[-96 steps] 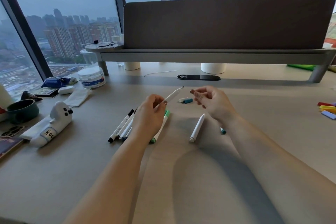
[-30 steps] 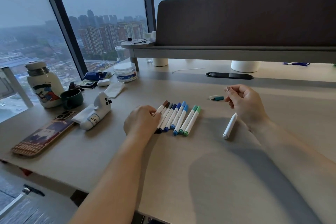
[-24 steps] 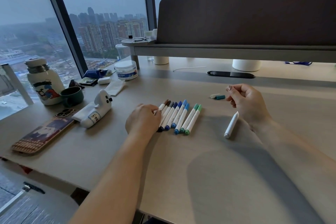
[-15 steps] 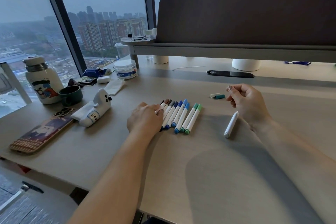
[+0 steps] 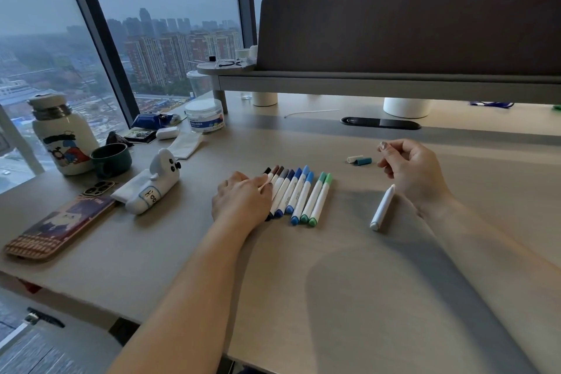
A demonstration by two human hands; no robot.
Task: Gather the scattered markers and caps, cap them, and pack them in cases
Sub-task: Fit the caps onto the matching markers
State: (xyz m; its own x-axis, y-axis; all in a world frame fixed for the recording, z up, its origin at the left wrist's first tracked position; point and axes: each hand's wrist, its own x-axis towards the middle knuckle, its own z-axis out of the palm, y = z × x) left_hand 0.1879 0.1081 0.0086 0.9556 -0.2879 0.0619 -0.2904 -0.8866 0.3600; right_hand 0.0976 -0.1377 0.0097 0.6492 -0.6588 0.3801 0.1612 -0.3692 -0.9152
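Several capped markers lie side by side in a slanted row on the worktop, caps running from black and brown through blues to greens. The left hand rests palm-down on the row's left end, fingers flat, gripping nothing. One white marker lies apart to the right, just beside the right hand, which is loosely curled; whether it pinches anything I cannot tell. Two loose caps, white and teal, sit beyond.

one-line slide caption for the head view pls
Left hand rests on capped markers; one marker and two caps lie apart.
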